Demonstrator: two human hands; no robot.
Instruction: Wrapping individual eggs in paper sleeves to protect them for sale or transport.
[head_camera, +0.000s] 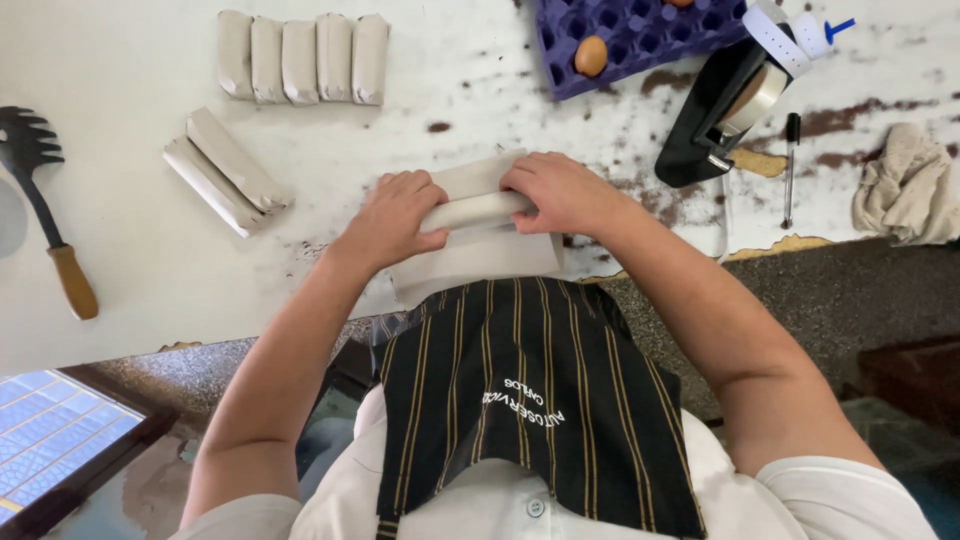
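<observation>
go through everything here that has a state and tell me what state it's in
Left hand: gripping the paper roll.
Right hand: gripping the paper roll.
Paper roll: partly rolled, sheet end flat.
Five wrapped rolls: closed, side by side.
Egg tray: mostly empty.
Cloth: crumpled.

On the bench (120, 250): paper roll (478, 210) under both hands, wrapped rolls (300, 58) behind-left, egg tray (640, 35) behind-right, tape dispenser (715, 110) right, cloth (905, 185) far right, slotted spoon (45, 200) far left.
</observation>
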